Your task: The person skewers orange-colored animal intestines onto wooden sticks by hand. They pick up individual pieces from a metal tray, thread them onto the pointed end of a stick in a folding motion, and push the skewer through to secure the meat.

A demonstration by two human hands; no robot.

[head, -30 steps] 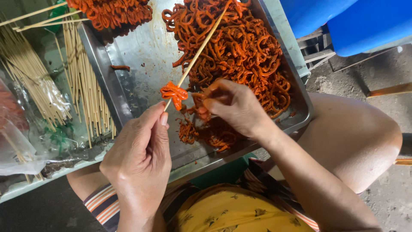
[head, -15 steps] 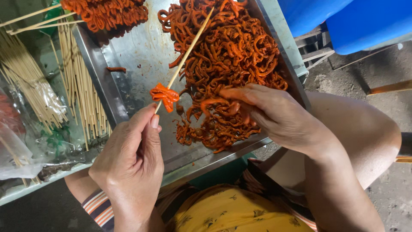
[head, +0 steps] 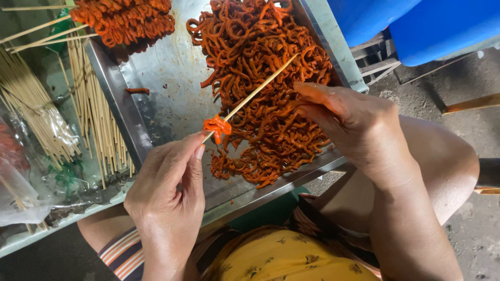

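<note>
My left hand (head: 167,187) pinches the near end of a thin bamboo skewer (head: 255,92) that slants up to the right over a metal tray (head: 172,99). A small folded piece of orange marinated strip (head: 217,125) is threaded on the skewer near my fingertips. My right hand (head: 350,120), its fingers smeared orange, rests on the heap of orange marinated strips (head: 260,78) in the tray and pulls at strands; whether it grips any is hidden by the fingers.
Finished orange skewers (head: 125,18) lie at the tray's far left corner. Loose bamboo sticks (head: 94,114) and bagged sticks (head: 31,119) lie left of the tray. A blue plastic seat (head: 416,23) stands at the upper right. My bare knee (head: 442,161) is under the table edge.
The view shifted left and closer. My right hand moved from the skewer's threaded piece to the heap's right side. The left hand keeps the skewer with the piece on it.
</note>
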